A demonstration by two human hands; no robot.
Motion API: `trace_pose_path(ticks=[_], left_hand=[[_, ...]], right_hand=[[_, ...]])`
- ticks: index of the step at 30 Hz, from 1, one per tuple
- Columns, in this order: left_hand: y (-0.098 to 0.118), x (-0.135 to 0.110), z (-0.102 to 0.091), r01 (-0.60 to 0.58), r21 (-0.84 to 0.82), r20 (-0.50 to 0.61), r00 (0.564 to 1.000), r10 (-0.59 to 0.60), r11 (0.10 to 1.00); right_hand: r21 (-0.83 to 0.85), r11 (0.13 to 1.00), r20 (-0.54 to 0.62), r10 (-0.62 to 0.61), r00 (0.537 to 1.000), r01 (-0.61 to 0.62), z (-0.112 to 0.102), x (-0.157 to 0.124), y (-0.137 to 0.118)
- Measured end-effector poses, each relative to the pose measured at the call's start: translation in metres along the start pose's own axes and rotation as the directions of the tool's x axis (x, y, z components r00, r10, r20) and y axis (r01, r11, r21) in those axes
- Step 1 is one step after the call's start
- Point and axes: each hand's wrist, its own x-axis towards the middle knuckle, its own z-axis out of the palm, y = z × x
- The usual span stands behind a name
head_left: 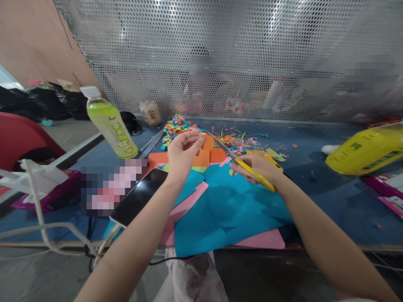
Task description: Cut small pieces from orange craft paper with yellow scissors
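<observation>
left hand (182, 153): raised over table, fingers curled, tips pinching edge of orange paper piece (208, 143)
right hand (253, 167): fingers wrapped tight around yellow handles of scissors (234, 157)
scissors: blades aimed up-left, meeting orange paper piece beside left fingertips; blade gap too thin to tell
orange paper piece: mid-table, just above orange sheets (157, 159)
blue sheet (226, 209): flat under both wrists, over pink sheet (185, 205)
scrap pile (176, 125): behind left hand
phone (138, 197): just left of left forearm
green bottle (110, 123): far left, tilted
</observation>
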Motion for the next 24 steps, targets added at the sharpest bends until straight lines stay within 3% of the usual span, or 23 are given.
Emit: trace_pose_path(ticks=[24], left_hand=[[-0.0020, 0.0029, -0.0026, 0.018, 0.054, 0.012, 1.000, -0.019, 0.998]], right_hand=[[-0.076, 0.997, -0.035, 0.018, 0.999, -0.021, -0.0026, -0.0047, -0.0095]])
